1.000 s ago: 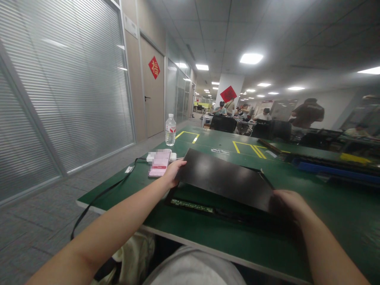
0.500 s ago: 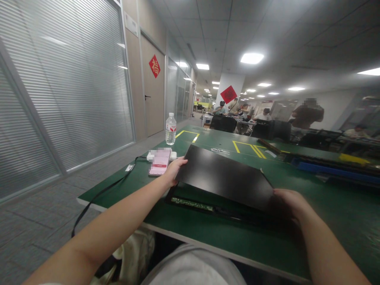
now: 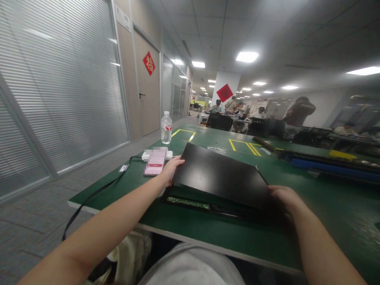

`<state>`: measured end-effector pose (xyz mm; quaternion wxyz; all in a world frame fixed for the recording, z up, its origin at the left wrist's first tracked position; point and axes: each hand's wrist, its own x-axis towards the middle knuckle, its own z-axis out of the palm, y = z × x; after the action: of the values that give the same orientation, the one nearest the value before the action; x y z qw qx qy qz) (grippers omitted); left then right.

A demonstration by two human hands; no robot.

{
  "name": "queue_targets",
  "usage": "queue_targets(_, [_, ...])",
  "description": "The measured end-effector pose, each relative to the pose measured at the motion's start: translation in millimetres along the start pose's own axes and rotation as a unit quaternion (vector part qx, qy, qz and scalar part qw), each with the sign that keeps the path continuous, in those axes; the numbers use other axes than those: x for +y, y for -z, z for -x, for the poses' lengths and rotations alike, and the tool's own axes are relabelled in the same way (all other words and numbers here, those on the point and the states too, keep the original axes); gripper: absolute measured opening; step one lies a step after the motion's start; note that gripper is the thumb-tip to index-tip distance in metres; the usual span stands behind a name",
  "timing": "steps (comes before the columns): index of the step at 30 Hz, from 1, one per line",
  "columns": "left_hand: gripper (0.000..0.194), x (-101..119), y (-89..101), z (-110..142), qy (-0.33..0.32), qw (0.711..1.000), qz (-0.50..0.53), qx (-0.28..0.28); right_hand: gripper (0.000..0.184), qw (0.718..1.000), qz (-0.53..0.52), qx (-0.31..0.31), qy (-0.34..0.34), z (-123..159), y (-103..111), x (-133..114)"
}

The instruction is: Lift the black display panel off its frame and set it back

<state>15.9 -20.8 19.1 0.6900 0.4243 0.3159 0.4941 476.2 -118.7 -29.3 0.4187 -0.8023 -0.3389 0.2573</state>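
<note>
A flat, dark, glossy panel point(image 3: 221, 174), which looks like a display screen, is held tilted between both of my hands. My left hand point(image 3: 172, 169) grips its left edge, thumb on the upper face. At the right edge my right hand point(image 3: 285, 196) is closed on the same panel, its fingers partly hidden beneath. Under the panel lies a black frame point(image 3: 227, 214), with a strip of green circuit board point(image 3: 187, 203) showing along its near side. The green tabletop point(image 3: 166, 225) is below them.
A phone point(image 3: 154, 162) leans against a white object left of the panel, near a dark strap point(image 3: 101, 190). A water bottle point(image 3: 166, 128) stands behind. Yellow tape marks the far tabletop. Long dark parts and a blue piece point(image 3: 326, 165) lie at right. Several people sit or stand beyond.
The view has shifted slightly, so the scene sits a little further left. Both hands keep hold of the panel, which stays at about the same tilt over the frame.
</note>
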Motion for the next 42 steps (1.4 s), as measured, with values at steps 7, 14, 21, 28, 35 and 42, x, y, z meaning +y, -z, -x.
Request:
queue_targets(7, [0.060,1.2,-2.6,2.5,0.008,1.000,-0.005,0.010,0.051,0.999,0.007,-0.024,-0.036,-2.4,0.8,-1.4])
queue_targets(14, [0.052,0.4,-4.2,2.7,0.028,0.999,-0.006,0.025,0.058,0.999,0.036,-0.008,-0.021,-0.6,-3.8,-0.5])
queue_targets(21, [0.045,-3.2,-1.3,-1.9,0.026,0.999,-0.013,0.022,0.046,0.995,0.100,0.003,0.004,9.5,-4.0,-7.8])
queue_targets(28, [0.044,-2.7,1.5,-4.0,0.026,0.999,-0.022,0.014,0.042,0.994,0.100,0.019,0.027,7.9,-5.7,-4.2])
queue_targets(35, [0.046,-5.9,5.5,-7.3,0.025,0.999,-0.024,-0.006,0.039,0.992,0.120,0.021,0.026,1.9,-3.4,-1.2])
queue_targets(42, [0.041,-7.4,7.5,-9.3,0.018,0.999,-0.029,-0.018,0.039,0.991,0.134,0.020,0.010,8.8,-2.7,-8.3])
